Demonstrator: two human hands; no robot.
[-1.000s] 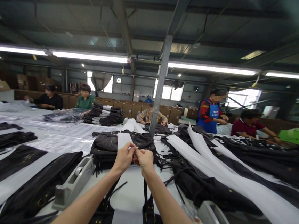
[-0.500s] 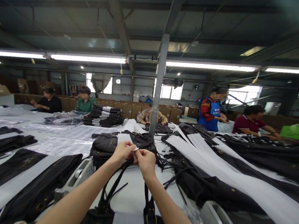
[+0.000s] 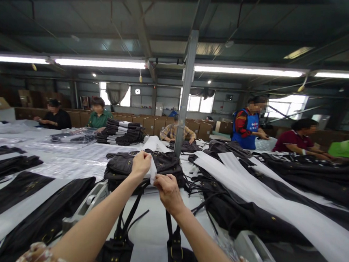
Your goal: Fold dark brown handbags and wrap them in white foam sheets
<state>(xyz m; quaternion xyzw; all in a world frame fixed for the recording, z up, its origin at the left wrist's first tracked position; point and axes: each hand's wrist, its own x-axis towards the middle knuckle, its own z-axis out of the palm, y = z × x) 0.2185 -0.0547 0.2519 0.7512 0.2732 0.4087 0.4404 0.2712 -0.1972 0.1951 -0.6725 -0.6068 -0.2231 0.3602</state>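
Note:
My left hand (image 3: 142,164) and my right hand (image 3: 169,189) are raised over the table, each pinching one end of a short whitish strip (image 3: 153,170). Whether it is tape or paper I cannot tell. Just behind them lies a stack of black bags (image 3: 116,168). Nearest me is a black handbag (image 3: 115,260) with gold-coloured buckles and upright handles, partly covered by my forearms. A white sheet (image 3: 147,259) runs down its middle.
Grey tape-dispenser-like holders (image 3: 92,201) (image 3: 254,249) stand on both sides. Black bags with white paper strips (image 3: 259,193) lie right, more bags (image 3: 18,193) left. A metal post (image 3: 186,93) rises ahead. Several co-workers sit or stand beyond.
My hands have moved apart, the left up and leftward, the right slightly lower. The whitish strip now shows stretched between them.

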